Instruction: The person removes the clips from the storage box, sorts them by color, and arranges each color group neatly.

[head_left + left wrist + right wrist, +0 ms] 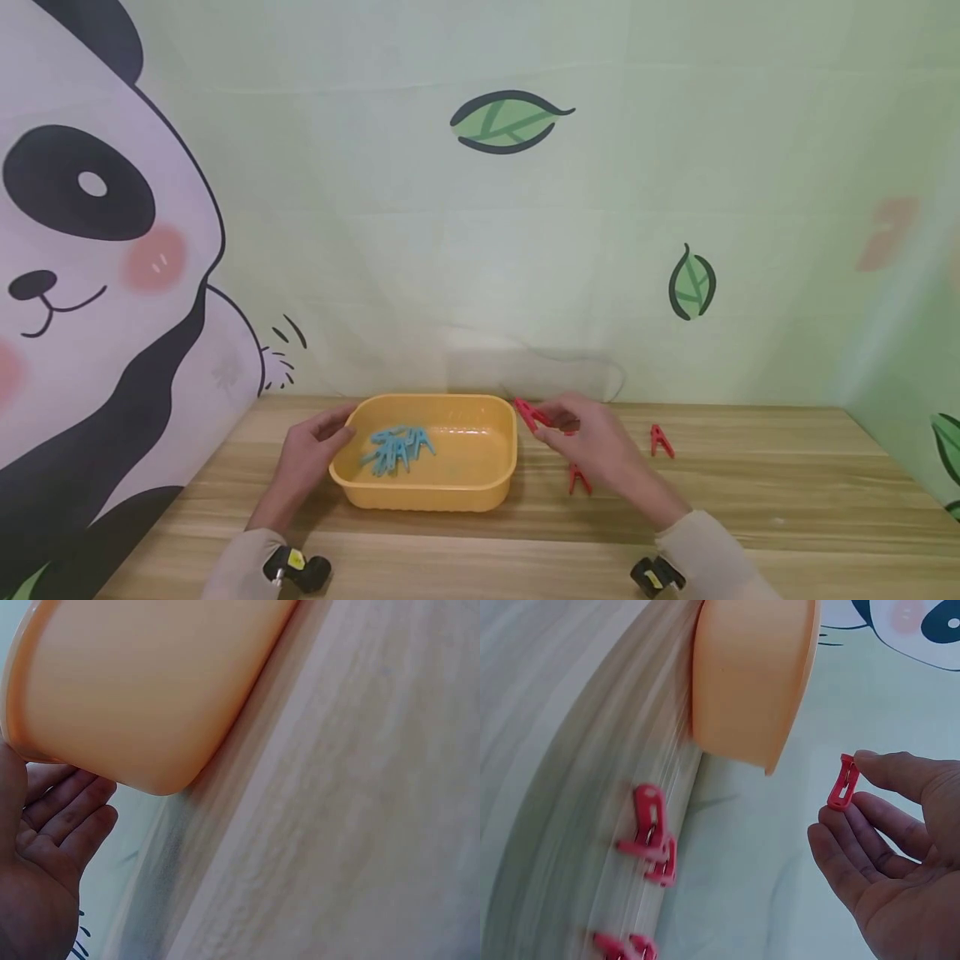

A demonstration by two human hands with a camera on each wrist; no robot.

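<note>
Between the thumb and fingers of my right hand [594,440] is a small red clothespin [844,782], pinched just off the right rim of a yellow plastic tub [480,492]. My left hand [309,446] rests against the tub's left end, thumb at the rim; its other fingers extend loosely along the outside in the left wrist view. Several light-blue clothespins [393,450] lie piled in the left part of the tub. On the wooden table, a red clothespin [579,480] lies below my right hand, and another, partly covered by that hand, lies close behind it.
Farther right on the table [757,500] lies one more red clothespin [660,441]. Behind the table hangs a pale green backdrop [375,208] printed with leaves and a large panda [97,275]. Each wrist carries a small black camera.
</note>
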